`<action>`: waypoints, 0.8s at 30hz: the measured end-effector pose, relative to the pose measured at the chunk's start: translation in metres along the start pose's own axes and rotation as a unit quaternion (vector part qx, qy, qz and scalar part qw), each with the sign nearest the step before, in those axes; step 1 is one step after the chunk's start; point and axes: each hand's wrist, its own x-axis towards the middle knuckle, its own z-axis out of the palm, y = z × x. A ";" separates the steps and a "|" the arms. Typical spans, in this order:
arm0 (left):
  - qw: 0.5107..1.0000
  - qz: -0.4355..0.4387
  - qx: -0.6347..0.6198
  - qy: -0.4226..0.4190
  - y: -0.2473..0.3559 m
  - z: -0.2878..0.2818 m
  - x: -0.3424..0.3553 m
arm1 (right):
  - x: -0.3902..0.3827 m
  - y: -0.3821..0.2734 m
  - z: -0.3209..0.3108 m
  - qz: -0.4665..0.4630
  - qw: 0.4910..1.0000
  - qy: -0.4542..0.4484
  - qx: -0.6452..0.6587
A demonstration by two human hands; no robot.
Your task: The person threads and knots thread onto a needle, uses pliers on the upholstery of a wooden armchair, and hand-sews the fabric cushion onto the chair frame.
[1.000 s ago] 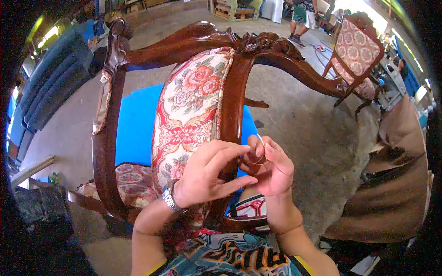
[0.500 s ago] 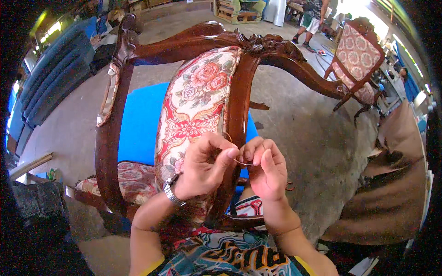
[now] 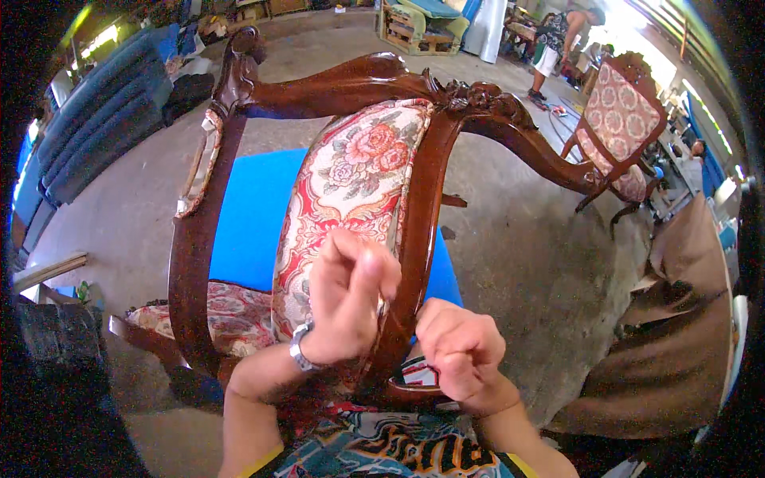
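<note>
A carved dark wooden chair frame [image 3: 420, 223] stands before me, its padded floral back panel [image 3: 343, 187] patterned in red, cream and grey. My left hand [image 3: 352, 287], with a watch [image 3: 300, 346] at its wrist, is curled closed in front of this panel. Lower and to the right, my right hand [image 3: 462, 346] is closed too, just beside the frame's right upright. Whatever either hand pinches is hidden or too fine to make out. A matching floral seat [image 3: 239, 315] lies low on the left, and a bright blue flat surface [image 3: 256, 199] shows behind the frame.
Another upholstered chair [image 3: 621, 111] stands at the far right, with a person [image 3: 554, 48] bending near it. Brown cloth [image 3: 677, 334] drapes along the right side. Stacked dark blue padded pieces [image 3: 103, 111] stand at the left, and a wooden pallet [image 3: 421, 28] is at the back.
My hands have moved apart: the right one dropped lower and the left shifted left. The thin curved strand between them earlier cannot be made out now. The far person has bent forward.
</note>
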 end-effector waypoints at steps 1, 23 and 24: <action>0.997 -0.028 -0.069 0.032 -0.002 -0.002 0.005 | -0.001 0.001 0.000 0.000 1.000 0.004 0.017; 0.626 0.172 0.750 -0.127 -0.001 -0.011 0.020 | 0.045 0.021 -0.064 -0.005 0.908 -0.007 -0.419; 0.648 0.163 0.736 -0.107 -0.001 -0.011 0.021 | 0.048 0.023 -0.063 0.004 0.896 -0.009 -0.444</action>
